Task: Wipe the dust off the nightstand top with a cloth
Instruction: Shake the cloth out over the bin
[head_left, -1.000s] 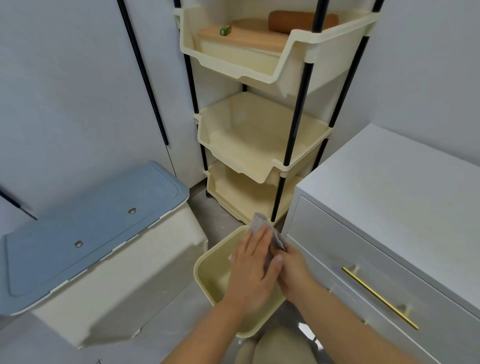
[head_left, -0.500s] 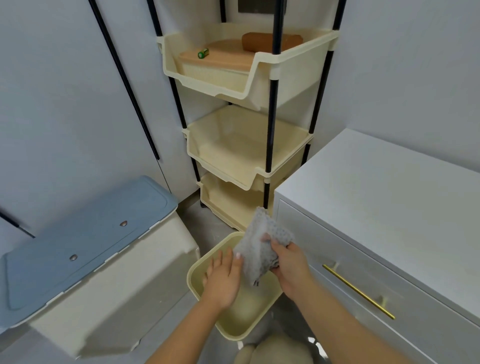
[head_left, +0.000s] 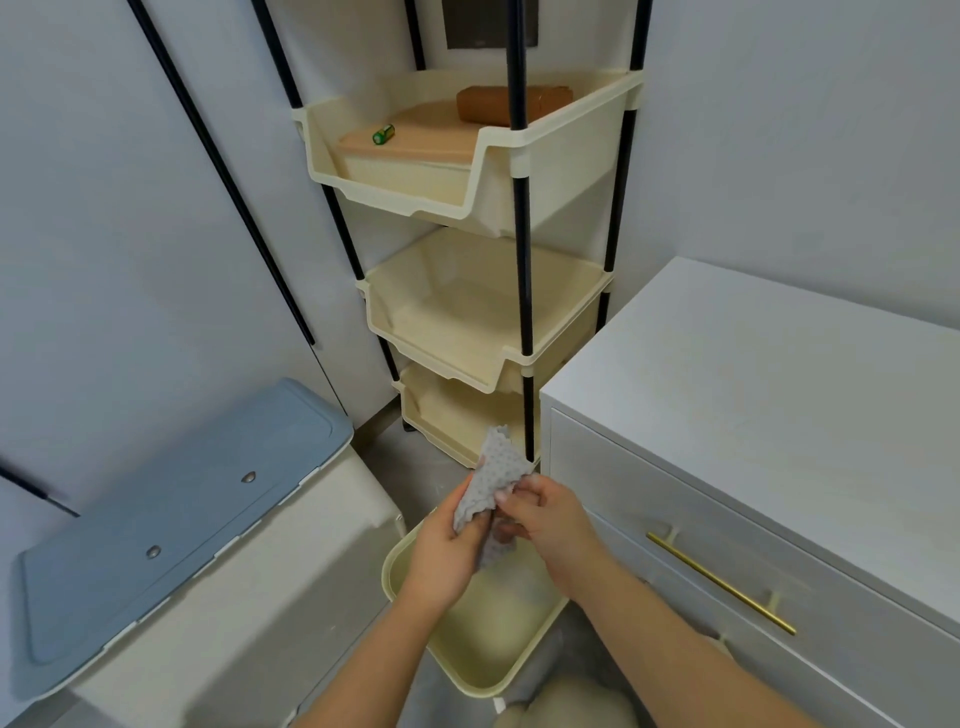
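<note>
A grey dimpled cloth (head_left: 492, 475) is held upright between both hands, above a cream basin (head_left: 483, 675) on the floor. My left hand (head_left: 441, 556) grips its lower left edge. My right hand (head_left: 550, 519) pinches its right side between fingers and thumb. The white nightstand (head_left: 769, 374) stands just right of my hands; its flat top carries nothing, and a gold bar handle (head_left: 722, 582) runs along its drawer front.
A cream three-tier rack (head_left: 498, 332) with black posts stands behind the basin; its top tier holds a wooden board, a green battery (head_left: 383, 133) and a brown roll. A cream bin with a blue lid (head_left: 171, 499) sits at the left.
My left hand rose from the basin and took hold of the cloth's left edge. Both hands now hold the cloth slightly higher; the view tilted up.
</note>
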